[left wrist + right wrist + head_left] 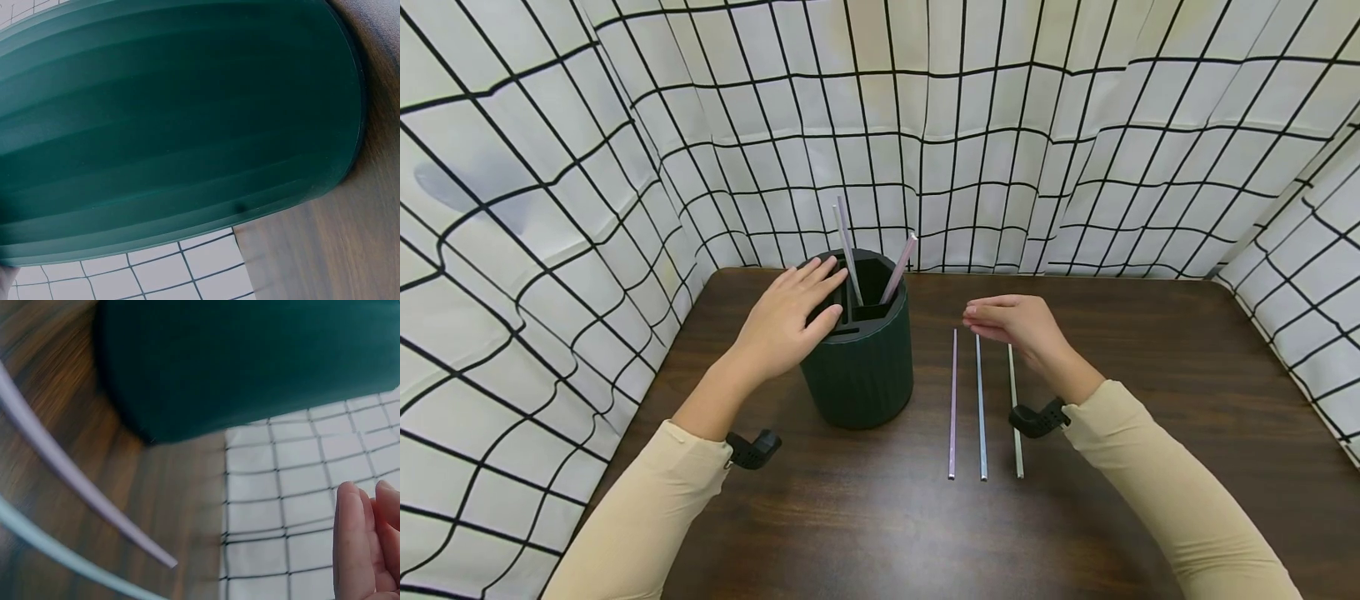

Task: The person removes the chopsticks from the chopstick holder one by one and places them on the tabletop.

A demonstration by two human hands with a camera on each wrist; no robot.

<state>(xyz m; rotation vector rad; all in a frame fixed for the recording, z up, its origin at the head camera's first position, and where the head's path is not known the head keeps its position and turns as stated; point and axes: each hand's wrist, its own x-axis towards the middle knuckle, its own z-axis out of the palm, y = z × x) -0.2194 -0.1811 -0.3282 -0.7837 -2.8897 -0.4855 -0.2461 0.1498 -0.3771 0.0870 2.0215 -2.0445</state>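
A dark green ribbed desk organizer [859, 375] with a black divided top stands upright on the table. My left hand [786, 317] rests on the left part of its top, fingers spread and extended. Out of the large compartment lean a pale purple stick [847, 246] with another close beside it, and a pink stick [898, 268]. My right hand [1018, 325] is in the air to the right of the organizer, fingers nearly straight and close together, nothing between them. Below it lie a purple stick [953, 408], a blue stick [981, 412] and a pale green stick [1017, 417], roughly parallel.
The dark wooden table [865, 517] ends at a white curtain with a black grid [970, 150], which rises behind and on both sides. Each wrist wears a black strap with a camera, the right one [1037, 419] overlapping the pale green stick in the head view.
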